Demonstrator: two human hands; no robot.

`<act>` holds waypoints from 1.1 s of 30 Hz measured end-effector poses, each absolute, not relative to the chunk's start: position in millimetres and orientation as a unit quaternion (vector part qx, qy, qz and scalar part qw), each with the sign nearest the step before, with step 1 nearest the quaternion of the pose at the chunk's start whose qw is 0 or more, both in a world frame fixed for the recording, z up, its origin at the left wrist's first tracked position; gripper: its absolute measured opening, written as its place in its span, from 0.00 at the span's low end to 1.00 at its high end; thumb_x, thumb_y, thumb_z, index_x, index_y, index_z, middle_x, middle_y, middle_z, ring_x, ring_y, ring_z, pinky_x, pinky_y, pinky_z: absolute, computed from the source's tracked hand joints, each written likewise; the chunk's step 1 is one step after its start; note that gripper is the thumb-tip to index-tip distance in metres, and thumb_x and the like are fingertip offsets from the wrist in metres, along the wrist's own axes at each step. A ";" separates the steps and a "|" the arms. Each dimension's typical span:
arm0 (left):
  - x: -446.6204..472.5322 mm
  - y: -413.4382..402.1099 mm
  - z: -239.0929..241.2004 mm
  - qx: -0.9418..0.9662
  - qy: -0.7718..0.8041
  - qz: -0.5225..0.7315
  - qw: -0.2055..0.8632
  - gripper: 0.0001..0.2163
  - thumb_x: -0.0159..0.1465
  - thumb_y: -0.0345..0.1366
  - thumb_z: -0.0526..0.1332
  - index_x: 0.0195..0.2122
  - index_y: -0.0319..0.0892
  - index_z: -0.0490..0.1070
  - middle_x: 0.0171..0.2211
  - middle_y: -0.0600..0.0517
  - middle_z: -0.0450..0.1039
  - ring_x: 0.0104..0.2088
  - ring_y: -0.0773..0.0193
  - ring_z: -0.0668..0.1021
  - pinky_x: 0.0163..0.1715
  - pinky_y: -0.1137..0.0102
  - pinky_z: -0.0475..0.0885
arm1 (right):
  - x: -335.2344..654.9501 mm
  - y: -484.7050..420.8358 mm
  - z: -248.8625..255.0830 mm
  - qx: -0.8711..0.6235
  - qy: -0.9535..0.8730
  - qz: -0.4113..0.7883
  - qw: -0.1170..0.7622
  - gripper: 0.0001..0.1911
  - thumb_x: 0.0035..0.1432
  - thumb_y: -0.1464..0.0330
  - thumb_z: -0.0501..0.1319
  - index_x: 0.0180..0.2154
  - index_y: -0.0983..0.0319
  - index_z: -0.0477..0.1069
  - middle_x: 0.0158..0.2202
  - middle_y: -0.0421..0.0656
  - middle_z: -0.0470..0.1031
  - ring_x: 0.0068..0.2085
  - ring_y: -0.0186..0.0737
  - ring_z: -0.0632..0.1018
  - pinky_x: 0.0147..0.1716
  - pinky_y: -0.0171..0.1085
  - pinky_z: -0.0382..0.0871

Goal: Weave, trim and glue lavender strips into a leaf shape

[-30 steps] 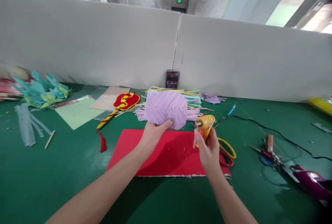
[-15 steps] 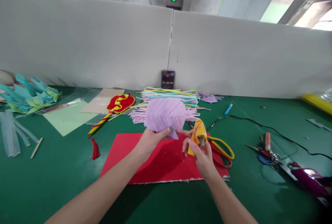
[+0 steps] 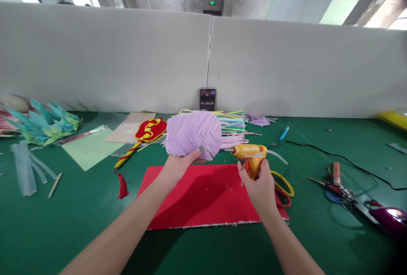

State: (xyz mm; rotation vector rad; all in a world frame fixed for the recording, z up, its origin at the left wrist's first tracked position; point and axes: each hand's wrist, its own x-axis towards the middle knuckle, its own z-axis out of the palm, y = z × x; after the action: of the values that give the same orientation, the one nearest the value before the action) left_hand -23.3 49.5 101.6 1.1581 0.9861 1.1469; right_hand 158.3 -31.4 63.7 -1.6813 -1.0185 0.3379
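My left hand [image 3: 178, 165] grips the underside of a rounded lilac craft piece [image 3: 192, 134] covered in layered strips, held up above a red felt sheet [image 3: 203, 198]. My right hand [image 3: 259, 183] is closed round the handle of a yellow hot glue gun [image 3: 249, 154]. The gun lies level, its nozzle pointing left and almost touching the lilac piece's right edge. A clear glue stick juts from the gun's back.
Behind lie a stack of coloured strips [image 3: 229, 120], loose lilac strips [image 3: 259, 119], a red and yellow ornament with a tassel [image 3: 144, 133] and a blue pen [image 3: 284, 133]. Yellow-handled scissors [image 3: 282, 186] rest by my right wrist. Keys [image 3: 337, 186], a black cord [image 3: 333, 156], teal paper shapes [image 3: 44, 122] and glue sticks [image 3: 25, 169] lie around.
My right hand has turned the glue gun from nozzle-toward-me to level with the nozzle pointing left at the lilac piece. My left hand lifted the lilac piece slightly up and left.
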 end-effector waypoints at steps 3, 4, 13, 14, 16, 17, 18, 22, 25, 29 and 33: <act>-26.7 52.8 101.8 0.494 0.402 0.495 0.591 0.25 0.48 0.42 0.69 0.47 0.38 0.71 0.38 0.47 0.78 0.33 0.57 0.80 0.40 0.60 0.76 | 155.2 -32.4 65.1 -0.708 -0.456 0.112 0.527 0.18 0.47 0.56 0.62 0.29 0.58 0.57 0.20 0.34 0.63 0.20 0.32 0.64 0.19 0.32 0.60; -27.2 53.0 101.6 0.494 0.401 0.496 0.592 0.25 0.48 0.43 0.69 0.46 0.38 0.72 0.37 0.47 0.78 0.33 0.56 0.80 0.39 0.60 0.77 | 153.7 -32.9 65.3 -0.709 -0.462 0.109 0.521 0.18 0.47 0.56 0.62 0.29 0.58 0.56 0.20 0.34 0.62 0.19 0.32 0.64 0.18 0.32 0.60; -24.4 44.3 102.3 0.538 0.467 0.450 0.539 0.18 0.50 0.49 0.66 0.35 0.40 0.76 0.31 0.47 0.79 0.38 0.49 0.79 0.42 0.59 0.75 | 151.6 -34.1 66.2 -0.713 -0.475 0.100 0.506 0.17 0.47 0.56 0.61 0.29 0.58 0.56 0.19 0.33 0.62 0.19 0.31 0.63 0.18 0.31 0.58; -24.1 44.7 100.9 0.541 0.468 0.452 0.533 0.18 0.50 0.48 0.66 0.36 0.40 0.76 0.33 0.47 0.79 0.39 0.50 0.79 0.44 0.59 0.74 | 151.9 -34.1 66.5 -0.715 -0.472 0.099 0.506 0.17 0.47 0.57 0.62 0.29 0.58 0.55 0.19 0.33 0.62 0.19 0.31 0.63 0.18 0.31 0.58; -23.5 45.9 97.7 0.551 0.468 0.464 0.512 0.19 0.50 0.47 0.66 0.39 0.40 0.75 0.37 0.47 0.78 0.44 0.51 0.77 0.50 0.59 0.70 | 152.3 -34.1 67.0 -0.719 -0.461 0.105 0.511 0.17 0.46 0.57 0.62 0.28 0.58 0.55 0.19 0.33 0.62 0.19 0.32 0.64 0.18 0.32 0.59; -23.2 46.4 96.4 0.554 0.468 0.472 0.501 0.20 0.50 0.46 0.67 0.41 0.41 0.74 0.39 0.47 0.78 0.46 0.52 0.76 0.52 0.59 0.67 | 152.6 -34.1 67.1 -0.720 -0.451 0.111 0.515 0.17 0.46 0.57 0.62 0.28 0.58 0.55 0.19 0.33 0.62 0.19 0.32 0.64 0.18 0.32 0.59; -22.8 46.6 95.5 0.554 0.468 0.481 0.493 0.21 0.50 0.44 0.67 0.43 0.41 0.73 0.41 0.46 0.77 0.49 0.52 0.74 0.55 0.58 0.64 | 152.9 -34.0 67.2 -0.720 -0.442 0.123 0.521 0.18 0.46 0.57 0.63 0.28 0.58 0.56 0.20 0.34 0.63 0.19 0.32 0.65 0.19 0.32 0.60; -19.7 43.9 94.9 0.514 0.460 0.500 0.524 0.27 0.48 0.41 0.69 0.50 0.41 0.69 0.48 0.45 0.73 0.53 0.53 0.71 0.57 0.58 0.60 | 153.9 -31.9 66.9 -0.650 -0.426 0.259 0.574 0.19 0.46 0.57 0.65 0.33 0.58 0.58 0.21 0.33 0.65 0.19 0.33 0.68 0.21 0.35 0.66; -16.4 39.9 93.1 0.482 0.436 0.485 0.585 0.29 0.47 0.39 0.70 0.50 0.40 0.69 0.50 0.44 0.72 0.52 0.53 0.72 0.56 0.58 0.62 | 153.5 -29.1 65.8 -0.575 -0.412 0.352 0.613 0.21 0.45 0.58 0.66 0.35 0.58 0.59 0.22 0.32 0.65 0.18 0.32 0.67 0.20 0.36 0.68; -12.3 34.1 86.4 0.484 0.378 0.450 0.648 0.29 0.48 0.38 0.70 0.52 0.41 0.68 0.51 0.44 0.71 0.53 0.52 0.71 0.55 0.57 0.63 | 151.7 -26.8 62.8 -0.566 -0.398 0.351 0.631 0.23 0.41 0.60 0.69 0.38 0.59 0.62 0.27 0.35 0.69 0.22 0.32 0.69 0.22 0.34 0.68; -8.3 27.7 82.0 0.486 0.348 0.414 0.687 0.29 0.49 0.36 0.70 0.53 0.43 0.67 0.49 0.45 0.73 0.52 0.53 0.72 0.54 0.58 0.64 | 149.6 -26.6 61.2 -0.547 -0.387 0.352 0.653 0.24 0.40 0.62 0.69 0.40 0.59 0.64 0.31 0.37 0.70 0.25 0.31 0.71 0.22 0.33 0.68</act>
State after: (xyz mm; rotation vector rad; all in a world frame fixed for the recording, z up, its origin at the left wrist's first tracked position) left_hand -8.3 27.7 82.0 1.0878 0.7798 0.9271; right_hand 149.6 -26.6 61.2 -1.2415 -0.8792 0.7981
